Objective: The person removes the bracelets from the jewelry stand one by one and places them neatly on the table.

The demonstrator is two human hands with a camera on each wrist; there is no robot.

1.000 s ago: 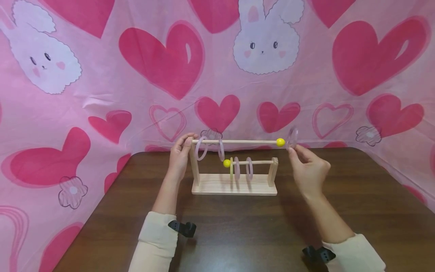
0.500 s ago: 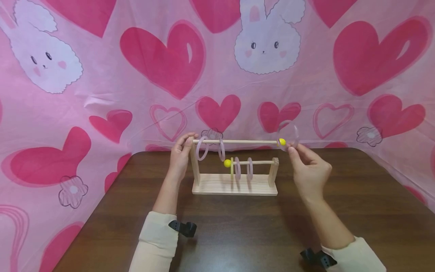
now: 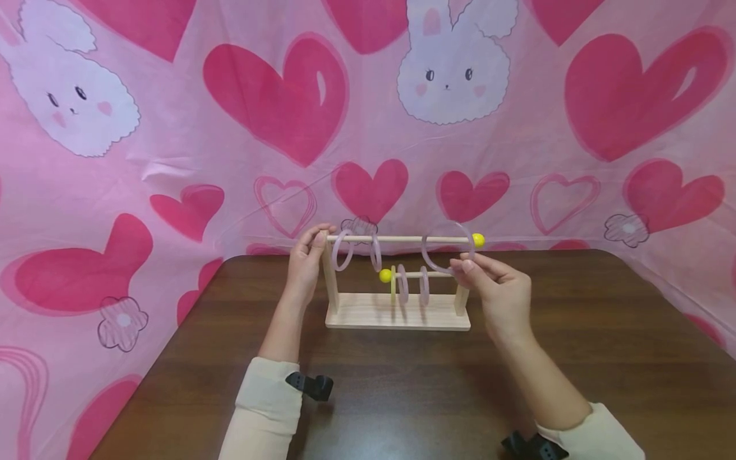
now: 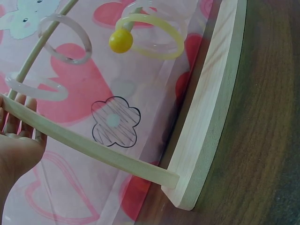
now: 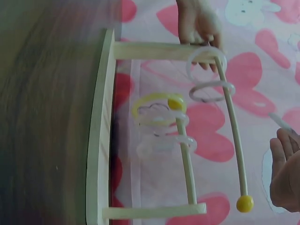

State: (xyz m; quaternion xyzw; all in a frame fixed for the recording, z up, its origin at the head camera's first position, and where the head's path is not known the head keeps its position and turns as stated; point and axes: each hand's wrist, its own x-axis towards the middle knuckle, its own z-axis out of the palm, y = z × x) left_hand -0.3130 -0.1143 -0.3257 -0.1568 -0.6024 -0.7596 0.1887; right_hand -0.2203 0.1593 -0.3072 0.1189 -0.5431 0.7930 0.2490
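Observation:
A wooden stand (image 3: 397,313) with two rods rises from the table. At the top of its taller left post (image 3: 330,281), my left hand (image 3: 305,265) grips the wood between thumb and fingers. My right hand (image 3: 506,294) pinches a translucent purple ring (image 3: 424,252) by its lower right edge. That ring overlaps the upper rod (image 3: 402,239) in the head view, left of the yellow end bead (image 3: 478,240). Two pale rings hang near the rod's left end, one being the outer ring (image 3: 343,250). The lower rod carries a yellow ring (image 3: 393,285) and two pale purple rings.
The dark wooden table (image 3: 379,383) extends around the stand. Behind it hangs a pink cloth (image 3: 368,140) with hearts and rabbits. The lower rod ends in another yellow bead (image 3: 385,276), pointing left. Black cameras (image 3: 310,386) sit at both wrists.
My right hand has moved left, carrying the ring from beyond the upper bead to over the rod, and the ring has turned to face the view. My left hand stays at the post.

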